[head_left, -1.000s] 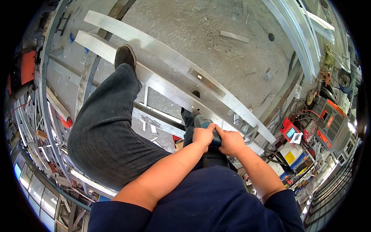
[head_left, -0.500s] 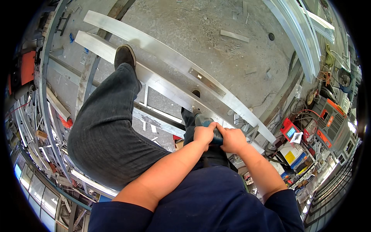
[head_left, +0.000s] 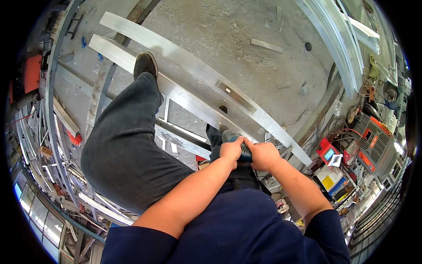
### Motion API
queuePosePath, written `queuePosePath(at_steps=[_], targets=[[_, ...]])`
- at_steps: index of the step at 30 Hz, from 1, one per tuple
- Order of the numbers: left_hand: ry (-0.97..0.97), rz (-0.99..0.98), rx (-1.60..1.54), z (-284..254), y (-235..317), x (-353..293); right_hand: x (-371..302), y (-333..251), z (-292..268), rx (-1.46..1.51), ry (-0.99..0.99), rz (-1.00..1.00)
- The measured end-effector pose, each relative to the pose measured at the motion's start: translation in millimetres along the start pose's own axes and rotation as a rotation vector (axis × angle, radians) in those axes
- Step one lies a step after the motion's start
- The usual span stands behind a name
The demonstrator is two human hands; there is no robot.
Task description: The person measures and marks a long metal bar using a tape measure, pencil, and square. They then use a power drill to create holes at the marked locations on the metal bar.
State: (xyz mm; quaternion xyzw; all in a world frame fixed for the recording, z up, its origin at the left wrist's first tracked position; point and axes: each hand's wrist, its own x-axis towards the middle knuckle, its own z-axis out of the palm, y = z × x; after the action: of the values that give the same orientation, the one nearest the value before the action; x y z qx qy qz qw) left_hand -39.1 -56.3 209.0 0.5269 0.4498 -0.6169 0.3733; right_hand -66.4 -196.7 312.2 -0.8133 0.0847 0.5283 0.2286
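Note:
Both of my hands are closed around a teal and grey handheld power tool (head_left: 246, 155). My left hand (head_left: 231, 149) wraps its left side and my right hand (head_left: 265, 156) its right side, with the thumbs close together. The tool's grey front end points away from me, at the near edge of a silvery metal beam (head_left: 184, 96); whether its tip touches the metal is too small to tell. My left shoe (head_left: 146, 64) rests on that beam. Beyond lies a second, parallel metal bar (head_left: 171, 52) with a slotted plate (head_left: 236, 96) on it.
Offcuts such as a flat strip (head_left: 267, 45) litter the concrete floor. Long metal profiles (head_left: 336, 46) lie at the far right. An orange and grey machine (head_left: 376, 143), a red device with a screen (head_left: 327, 151) and cables crowd the right. Metal stock (head_left: 30, 145) is stacked at left.
The view has shifted slightly, so the beams and my leg appear a little further right. Both hands keep their hold on the power tool, which stays at nearly the same spot by the beam.

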Motion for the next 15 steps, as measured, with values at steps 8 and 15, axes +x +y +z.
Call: queuePosePath(at_steps=[8,15], targets=[[-0.118,-0.186,-0.105,-11.6,37.4,-41.4,2.8,-14.2,-2.4,0.013,0.033,0.011],[-0.1,-0.167,-0.195,-23.5,37.2,-23.3,13.3,-24.1,-23.8,-0.02,0.037,-0.023]])
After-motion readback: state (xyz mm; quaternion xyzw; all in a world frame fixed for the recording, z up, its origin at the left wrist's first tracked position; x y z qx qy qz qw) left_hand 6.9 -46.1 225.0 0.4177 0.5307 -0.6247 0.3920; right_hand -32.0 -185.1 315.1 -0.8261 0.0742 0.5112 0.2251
